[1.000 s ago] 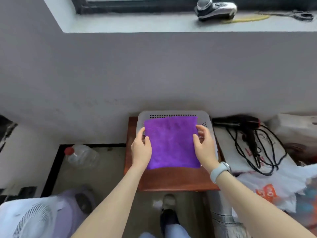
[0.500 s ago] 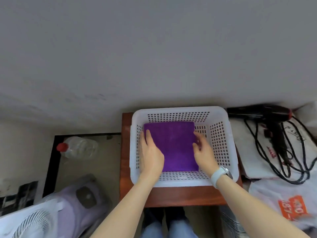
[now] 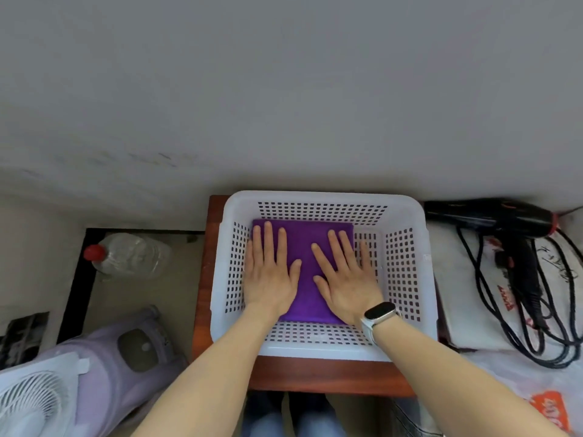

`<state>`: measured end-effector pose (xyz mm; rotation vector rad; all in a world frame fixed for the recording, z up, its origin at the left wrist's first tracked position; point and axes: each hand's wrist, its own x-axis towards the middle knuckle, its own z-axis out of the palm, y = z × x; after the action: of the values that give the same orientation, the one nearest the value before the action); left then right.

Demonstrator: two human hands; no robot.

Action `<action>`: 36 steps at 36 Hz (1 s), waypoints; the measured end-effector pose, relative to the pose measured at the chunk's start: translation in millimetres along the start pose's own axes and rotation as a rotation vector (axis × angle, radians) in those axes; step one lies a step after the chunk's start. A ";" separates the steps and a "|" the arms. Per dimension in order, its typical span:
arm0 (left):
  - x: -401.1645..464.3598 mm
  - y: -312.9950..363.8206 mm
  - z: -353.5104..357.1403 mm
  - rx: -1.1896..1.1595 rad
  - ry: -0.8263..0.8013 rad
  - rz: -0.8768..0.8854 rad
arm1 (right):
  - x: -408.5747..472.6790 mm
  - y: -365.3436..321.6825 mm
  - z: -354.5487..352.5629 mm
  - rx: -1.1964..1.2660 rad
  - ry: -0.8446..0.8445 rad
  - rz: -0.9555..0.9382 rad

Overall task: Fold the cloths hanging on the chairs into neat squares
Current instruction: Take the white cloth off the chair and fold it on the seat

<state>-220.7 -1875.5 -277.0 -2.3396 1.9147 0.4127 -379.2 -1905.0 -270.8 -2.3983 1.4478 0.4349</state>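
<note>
Both hands, left hand (image 3: 271,275) and right hand (image 3: 345,279), are now pressed flat with spread fingers on the folded purple cloth (image 3: 304,244), released inside the white perforated basket (image 3: 407,279); this cloth is judged finished.

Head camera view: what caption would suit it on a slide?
Both hands, left and right, press a folded purple cloth flat inside a white basket.
</note>
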 end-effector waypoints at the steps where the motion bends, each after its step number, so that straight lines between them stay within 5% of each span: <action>1: 1.5 0.0 0.6 0.001 0.011 -0.006 | 2.1 -0.7 -0.5 0.000 0.006 0.004; 11: -2.6 2.4 -43.5 -0.051 -0.053 0.035 | -3.7 -11.4 -38.9 0.085 -0.010 -0.025; 15: -24.3 -11.2 -82.4 -0.274 0.103 0.010 | -8.6 -35.9 -77.8 0.213 0.086 0.017; 20: -82.2 -55.8 -133.4 -0.360 0.252 -0.105 | -27.1 -88.7 -122.7 0.324 0.185 -0.156; 28: -257.1 -159.9 -181.5 -0.337 0.372 -0.467 | -118.0 -242.7 -164.2 0.341 0.198 -0.549; 36: -543.0 -220.2 -186.8 -0.354 0.585 -0.834 | -310.4 -413.5 -138.2 0.304 0.087 -0.972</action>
<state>-74.9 -1359.0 23.3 -3.4728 0.8155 -0.0350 -135.4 -1530.3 23.4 -2.5113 0.2116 -0.1245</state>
